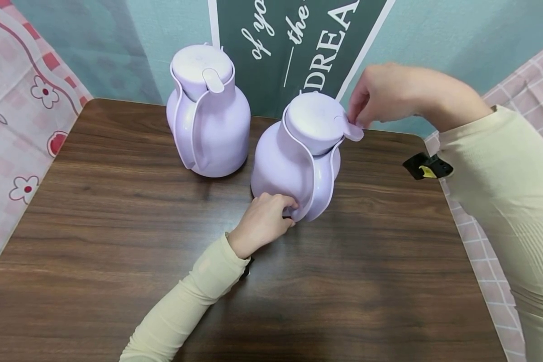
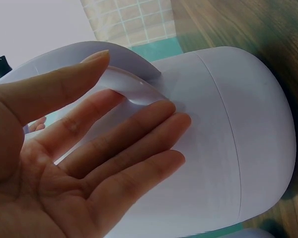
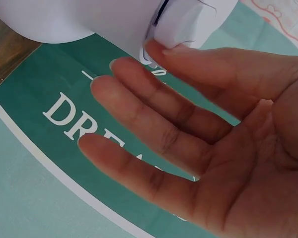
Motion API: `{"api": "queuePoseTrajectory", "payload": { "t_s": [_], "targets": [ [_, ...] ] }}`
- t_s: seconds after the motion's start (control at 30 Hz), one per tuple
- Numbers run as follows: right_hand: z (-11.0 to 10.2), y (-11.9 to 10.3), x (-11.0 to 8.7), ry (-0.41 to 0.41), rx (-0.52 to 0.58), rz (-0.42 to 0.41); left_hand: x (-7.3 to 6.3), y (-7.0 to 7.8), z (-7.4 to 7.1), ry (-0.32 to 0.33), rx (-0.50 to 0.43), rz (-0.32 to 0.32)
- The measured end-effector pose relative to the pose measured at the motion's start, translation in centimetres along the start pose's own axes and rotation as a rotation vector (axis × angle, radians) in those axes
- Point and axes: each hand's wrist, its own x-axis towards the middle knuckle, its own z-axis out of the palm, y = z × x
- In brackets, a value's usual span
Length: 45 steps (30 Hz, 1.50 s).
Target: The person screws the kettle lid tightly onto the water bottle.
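Observation:
A lilac vacuum jug (image 1: 276, 161) stands on the table between both hands. Its round lid (image 1: 317, 118) has a thumb lever that points right, off to the side of the handle (image 1: 323, 188). At that lever my right hand (image 1: 384, 93) pinches with thumb and index finger; the other fingers (image 3: 134, 116) hang free in the right wrist view. My left hand (image 1: 264, 221) touches the jug low down, beside the handle's bottom end. In the left wrist view its fingers (image 2: 134, 129) lie nearly straight against the jug body, thumb over the handle.
A second lilac jug (image 1: 223, 130) stands to the left, its lid lever lined up with its handle. Behind both hangs a teal cloth (image 1: 434, 35) with a dark green lettered panel (image 1: 280, 75). Patterned cloths flank the brown wooden table (image 1: 366, 281).

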Motion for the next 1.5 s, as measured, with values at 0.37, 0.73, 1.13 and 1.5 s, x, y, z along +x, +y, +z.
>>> {"api": "queuePoseTrajectory", "payload": {
  "t_s": [0.37, 0.73, 1.13, 1.5],
  "targets": [
    [0.5, -0.3, 0.3, -0.041, 0.175, 0.019, -0.1, -0.1, 0.1, -0.001, -0.003, -0.002],
    [0.8, -0.5, 0.3, 0.014, 0.089, -0.049, -0.1, -0.1, 0.0, 0.000, -0.008, -0.001],
    [1.1, -1.1, -0.1, 0.052, 0.007, -0.040, -0.1, -0.1, 0.0, -0.002, -0.007, -0.005],
    [1.5, -1.0, -0.6, 0.085, 0.051, -0.029, -0.1, -0.2, 0.1, -0.002, -0.008, -0.002]
  ]
}}
